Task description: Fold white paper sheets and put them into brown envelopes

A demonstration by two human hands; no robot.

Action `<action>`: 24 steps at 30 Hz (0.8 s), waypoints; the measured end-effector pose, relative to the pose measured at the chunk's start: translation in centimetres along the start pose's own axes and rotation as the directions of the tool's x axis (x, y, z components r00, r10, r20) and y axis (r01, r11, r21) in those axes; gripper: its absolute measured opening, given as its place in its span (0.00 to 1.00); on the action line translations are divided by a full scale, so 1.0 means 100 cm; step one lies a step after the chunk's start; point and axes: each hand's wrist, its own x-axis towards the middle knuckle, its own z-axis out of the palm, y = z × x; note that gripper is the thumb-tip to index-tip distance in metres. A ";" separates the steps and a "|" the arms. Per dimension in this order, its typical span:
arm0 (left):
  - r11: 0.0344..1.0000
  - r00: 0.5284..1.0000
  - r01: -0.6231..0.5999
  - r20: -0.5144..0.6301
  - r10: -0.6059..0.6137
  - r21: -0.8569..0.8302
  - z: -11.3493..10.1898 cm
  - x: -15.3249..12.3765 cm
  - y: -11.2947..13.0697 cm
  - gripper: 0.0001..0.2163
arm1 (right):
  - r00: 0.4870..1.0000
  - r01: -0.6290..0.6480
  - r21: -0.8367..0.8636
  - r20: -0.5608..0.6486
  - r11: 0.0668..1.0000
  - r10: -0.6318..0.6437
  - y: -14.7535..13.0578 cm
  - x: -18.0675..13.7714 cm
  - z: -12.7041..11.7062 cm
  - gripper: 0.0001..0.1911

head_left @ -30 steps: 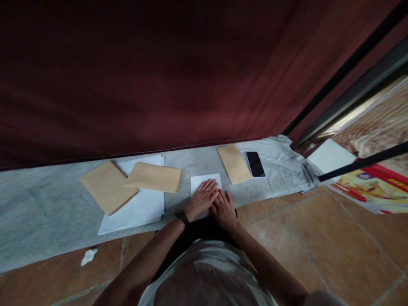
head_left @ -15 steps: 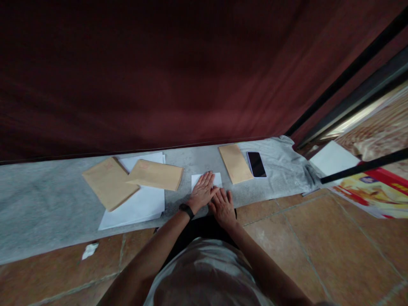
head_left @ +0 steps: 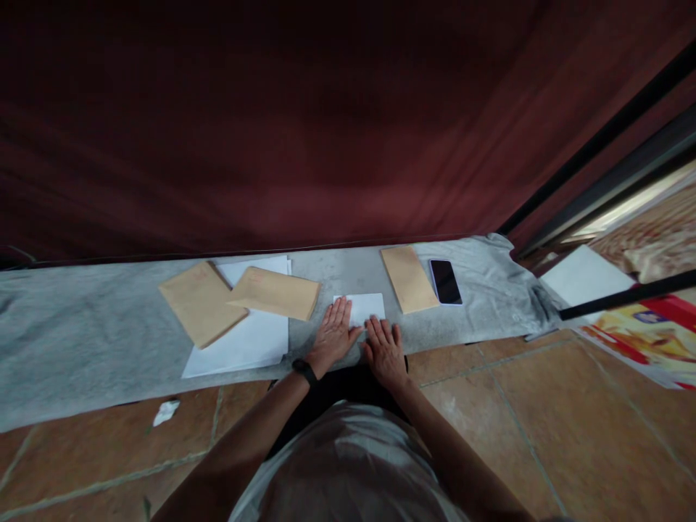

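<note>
A small white folded-looking sheet of paper (head_left: 367,306) lies flat in front of me on the grey cloth (head_left: 348,268). Resting on its left edge is my left hand (head_left: 334,335), fingers stretched out flat and a dark band on the wrist. My right hand (head_left: 385,351) lies at the paper's lower right edge, fingers extended, fingertips touching it. To the right is a brown envelope (head_left: 409,280). On the left, another brown envelope (head_left: 275,292) and a stack of brown envelopes (head_left: 202,304) lie partly over larger white sheets (head_left: 239,355).
A smartphone (head_left: 446,281) lies right of the single envelope. A dark red curtain (head_left: 326,145) hangs behind the cloth-covered surface. Black bars (head_left: 625,296) and a colourful printed box (head_left: 647,333) are at the right. A crumpled white scrap (head_left: 166,412) lies on the tiled floor (head_left: 478,406).
My left hand has slid left off the paper's middle to its left edge, so the hands are now apart. More of the white paper shows. The view has shifted slightly.
</note>
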 end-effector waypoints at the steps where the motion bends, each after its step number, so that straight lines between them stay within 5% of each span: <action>1: 1.000 1.000 0.004 -0.004 -0.004 0.005 0.000 -0.003 -0.001 0.35 | 1.000 0.002 -0.003 -0.003 1.000 -0.002 0.000 0.000 0.000 0.29; 12: 0.999 1.000 0.007 -0.004 -0.007 0.042 -0.011 -0.039 -0.007 0.34 | 1.000 0.008 -0.015 -0.002 1.000 -0.008 0.000 -0.002 0.001 0.30; 24: 0.998 0.987 0.008 0.158 -0.016 0.054 -0.021 -0.028 0.003 0.25 | 0.998 0.064 0.032 -0.015 0.997 -0.064 0.019 0.011 -0.013 0.23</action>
